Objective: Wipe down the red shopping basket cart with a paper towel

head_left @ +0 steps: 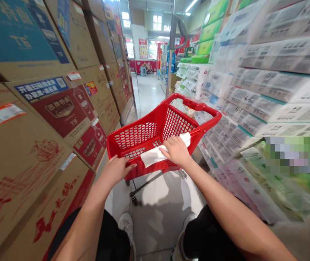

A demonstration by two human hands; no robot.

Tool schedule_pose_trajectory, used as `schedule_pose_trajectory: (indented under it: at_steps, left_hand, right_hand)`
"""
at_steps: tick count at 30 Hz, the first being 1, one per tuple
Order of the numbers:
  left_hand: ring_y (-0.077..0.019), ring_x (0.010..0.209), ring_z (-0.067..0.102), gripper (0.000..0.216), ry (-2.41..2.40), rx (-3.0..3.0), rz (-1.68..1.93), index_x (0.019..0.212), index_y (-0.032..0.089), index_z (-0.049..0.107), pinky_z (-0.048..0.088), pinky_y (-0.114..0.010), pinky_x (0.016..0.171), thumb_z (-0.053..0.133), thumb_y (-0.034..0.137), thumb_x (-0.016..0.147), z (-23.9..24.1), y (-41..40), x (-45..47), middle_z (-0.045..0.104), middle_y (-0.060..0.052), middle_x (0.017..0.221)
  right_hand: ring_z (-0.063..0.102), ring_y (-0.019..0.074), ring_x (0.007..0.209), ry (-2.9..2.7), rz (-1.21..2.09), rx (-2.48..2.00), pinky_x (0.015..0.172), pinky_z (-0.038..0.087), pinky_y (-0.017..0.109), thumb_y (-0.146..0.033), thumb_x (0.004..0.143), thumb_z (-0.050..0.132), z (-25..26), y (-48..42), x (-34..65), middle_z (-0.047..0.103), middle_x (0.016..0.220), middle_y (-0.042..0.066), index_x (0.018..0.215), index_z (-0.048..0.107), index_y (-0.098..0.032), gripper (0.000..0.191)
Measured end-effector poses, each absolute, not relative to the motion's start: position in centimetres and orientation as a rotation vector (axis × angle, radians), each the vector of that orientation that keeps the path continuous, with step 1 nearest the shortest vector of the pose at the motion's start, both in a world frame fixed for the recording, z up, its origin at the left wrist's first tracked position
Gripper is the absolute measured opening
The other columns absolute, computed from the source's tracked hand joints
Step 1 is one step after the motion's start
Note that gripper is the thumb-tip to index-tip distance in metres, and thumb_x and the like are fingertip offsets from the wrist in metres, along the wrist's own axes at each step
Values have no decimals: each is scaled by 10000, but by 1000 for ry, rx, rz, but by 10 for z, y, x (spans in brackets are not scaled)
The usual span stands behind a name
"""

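Observation:
A red plastic shopping basket on a wheeled frame (138,136) stands in the aisle right in front of me. My left hand (117,169) rests on its near left rim with the fingers curled over the edge. My right hand (176,150) presses down on a white paper sheet (155,155) that lies across the near rim, fingers closed over it. The basket's red handle (198,106) arches over its far side. What lies inside the basket is mostly hidden.
Stacked brown cardboard boxes with red and blue prints (48,108) wall the left side. Wrapped packs of tissue paper (266,90) fill shelves on the right. A narrow white floor aisle (148,90) runs ahead toward the lit store. My shoes (127,224) show below.

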State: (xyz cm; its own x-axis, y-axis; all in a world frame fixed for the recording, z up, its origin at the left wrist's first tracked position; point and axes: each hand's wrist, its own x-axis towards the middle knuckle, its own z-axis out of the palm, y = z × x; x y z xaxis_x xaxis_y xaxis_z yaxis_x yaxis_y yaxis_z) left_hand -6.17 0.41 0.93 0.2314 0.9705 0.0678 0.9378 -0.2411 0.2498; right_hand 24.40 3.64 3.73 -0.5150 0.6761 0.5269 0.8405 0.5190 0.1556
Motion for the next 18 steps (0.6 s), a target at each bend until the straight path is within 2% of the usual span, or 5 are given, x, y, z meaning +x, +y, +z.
schedule_pose_trajectory:
  at_steps: [2, 5, 10, 14, 18]
  left_hand:
    - [-338, 1039, 638, 248, 1846, 2403, 521, 785, 259, 721, 262, -589, 1155, 660, 497, 819, 0, 14, -80, 713, -113, 919]
    - [-343, 1159, 573, 153, 1806, 2444, 737, 814, 268, 720, 75, -625, 1207, 739, 410, 759, -10, 25, -95, 694, -99, 1088]
    - [-321, 1114, 584, 118, 1680, 2398, 690, 818, 253, 707, 137, -603, 1184, 652, 357, 826, -6, 31, -78, 714, -94, 977]
    - [-298, 968, 616, 150, 1578, 2447, 516, 814, 249, 709, 242, -558, 1131, 580, 318, 850, 3, 27, -55, 722, -88, 874]
    - [-274, 947, 620, 182, 1556, 2535, 406, 826, 250, 705, 313, -502, 1078, 526, 271, 856, 11, 25, -44, 732, -67, 878]
  right_hand:
    - [483, 266, 918, -2337, -561, -1296, 869, 319, 392, -515, 1034, 394, 42, 39, 252, 641, 917, 106, 931, 637, -189, 420]
    - [481, 276, 932, -2304, -536, -1369, 877, 314, 401, -512, 1027, 414, 51, 41, 268, 641, 916, 112, 943, 649, -183, 413]
    - [494, 279, 942, -2345, -540, -1376, 861, 308, 403, -567, 1001, 459, 47, 37, 262, 651, 947, 117, 975, 648, -184, 428]
    - [510, 257, 920, -2426, -501, -1264, 810, 314, 374, -499, 1016, 479, 26, 28, 215, 656, 941, 103, 980, 626, -182, 351]
    - [526, 245, 922, -2419, -492, -1217, 782, 306, 369, -449, 1024, 490, 14, 22, 182, 665, 959, 81, 998, 616, -194, 286]
